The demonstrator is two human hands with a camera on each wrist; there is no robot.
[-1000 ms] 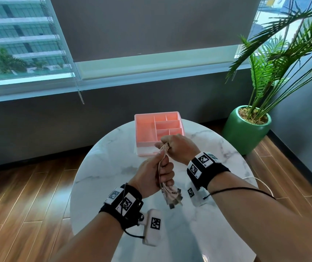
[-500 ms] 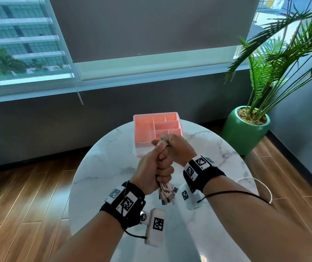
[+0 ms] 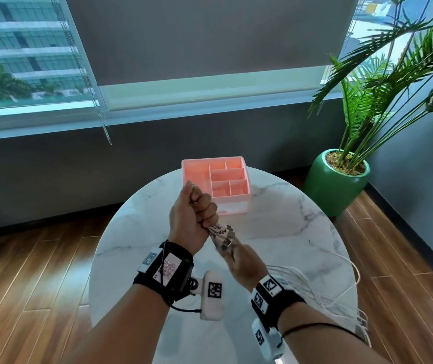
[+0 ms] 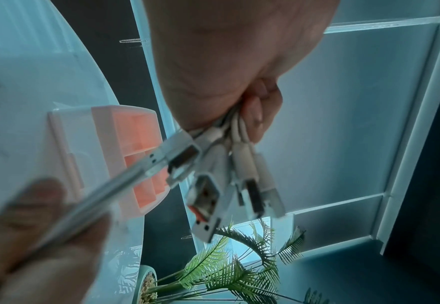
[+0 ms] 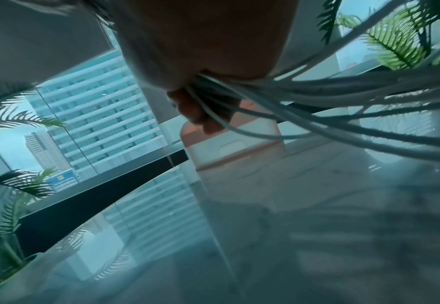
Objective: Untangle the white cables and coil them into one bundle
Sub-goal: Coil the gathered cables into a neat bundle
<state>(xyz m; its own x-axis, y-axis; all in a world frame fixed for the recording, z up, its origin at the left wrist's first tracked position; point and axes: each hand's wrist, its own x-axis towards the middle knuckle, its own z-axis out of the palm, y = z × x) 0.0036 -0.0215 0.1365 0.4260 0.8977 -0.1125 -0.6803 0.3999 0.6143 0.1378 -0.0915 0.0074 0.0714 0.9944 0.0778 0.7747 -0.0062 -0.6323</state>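
My left hand [image 3: 197, 210] is a raised fist that grips the white cables [image 3: 325, 298] near their ends. Their USB plugs [image 3: 224, 236] stick out in a cluster below the fist; the left wrist view shows these plugs [image 4: 213, 185] close up under the curled fingers [image 4: 260, 107]. My right hand [image 3: 240, 258] is just below and nearer to me, and it holds the same strands. In the right wrist view the cables [image 5: 343, 115] run through its fingers [image 5: 200, 111] and fan out to the right. The loose lengths trail over the table's right edge.
A pink compartment tray [image 3: 197, 177] stands at the far side of the round marble table [image 3: 144, 248], just behind my left fist. A palm in a green pot [image 3: 336, 187] stands on the wooden floor to the right. A window wall lies beyond.
My right hand has dropped from beside the left fist to below it, nearer me, along the cables. The left fist has lifted towards the tray, and loose strands now spread to the right.
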